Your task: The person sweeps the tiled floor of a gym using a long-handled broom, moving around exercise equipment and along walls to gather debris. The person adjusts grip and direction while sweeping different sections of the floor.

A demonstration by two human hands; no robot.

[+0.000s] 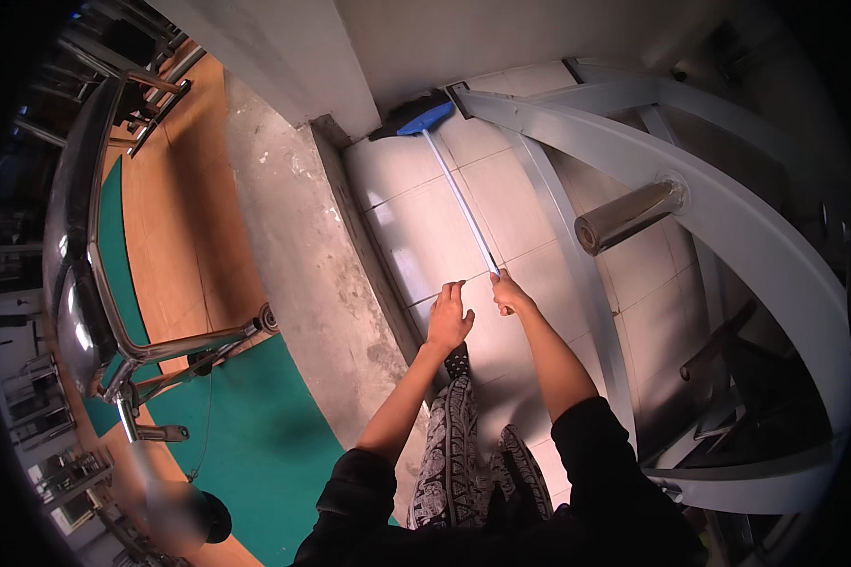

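Note:
My right hand (508, 293) grips the upper end of a broom's pale handle (461, 198). The handle runs away from me to the blue broom head (426, 120), whose dark bristles (411, 113) rest on the tiles by the foot of the wall. Just left of the handle, my left hand (451, 319) is held up over the floor with its thumb apart and nothing in it. White floor tiles (425, 234) lie beneath both hands.
A grey metal frame with a round steel peg (627, 216) curves along my right. To my left runs a rough concrete ledge (305, 234). Beyond it are a green mat (255, 439), wood-coloured flooring (177, 212) and a padded chrome-framed machine (78, 234). A pillar (291, 57) stands ahead.

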